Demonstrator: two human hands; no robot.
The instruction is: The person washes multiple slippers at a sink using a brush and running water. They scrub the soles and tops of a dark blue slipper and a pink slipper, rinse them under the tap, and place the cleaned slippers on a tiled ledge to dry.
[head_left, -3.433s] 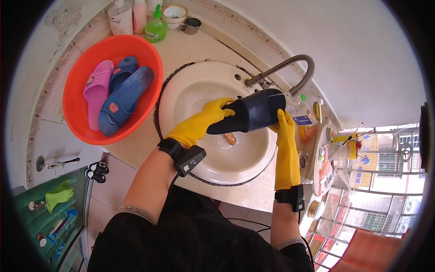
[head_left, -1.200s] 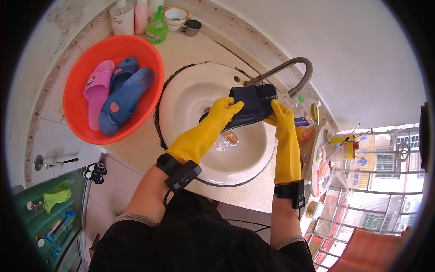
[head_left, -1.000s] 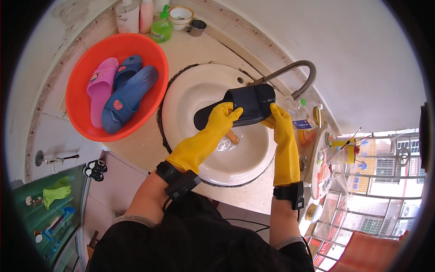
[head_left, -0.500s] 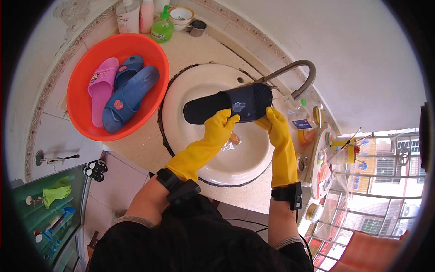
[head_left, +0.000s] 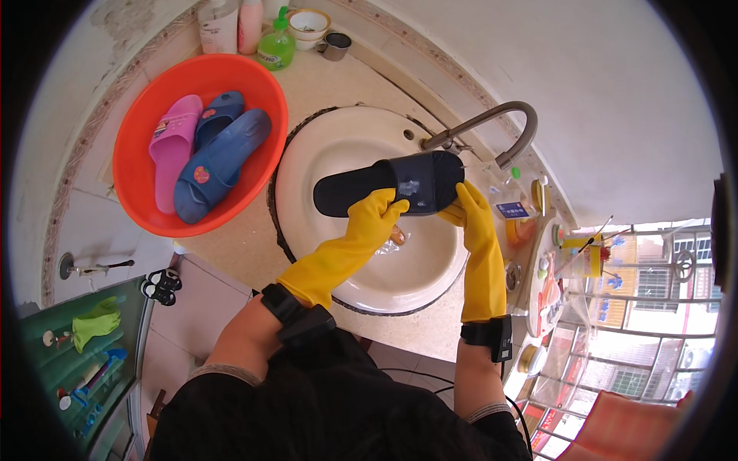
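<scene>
A black slide slipper (head_left: pixel 350 190) is held over the round white sink (head_left: pixel 315 146), its toe end to the right. In a yellow rubber glove, my left hand (head_left: pixel 374 219) grips its near edge by the strap. My right hand (head_left: pixel 467 209), gloved the same way, pinches the toe end. A pale wet-looking patch shows on the strap. Below, an orange-brown object (head_left: pixel 397 235) sits in clear water or film at the sink's bottom; its kind cannot be told. The curved faucet (head_left: pixel 519 127) arches just beyond the toe.
At the left stands an orange-red basin (head_left: pixel 127 180) with a pink slipper (head_left: pixel 171 161) and two blue slippers (head_left: pixel 223 165). Behind it are a green pump bottle (head_left: pixel 277 46), stacked bowls (head_left: pixel 307 24) and a metal cup (head_left: pixel 334 46). Bottles and jars crowd the counter's right side.
The slipper has shifted slightly down toward me, and its toe end has lowered away from the faucet's base. Both hands keep their hold.
</scene>
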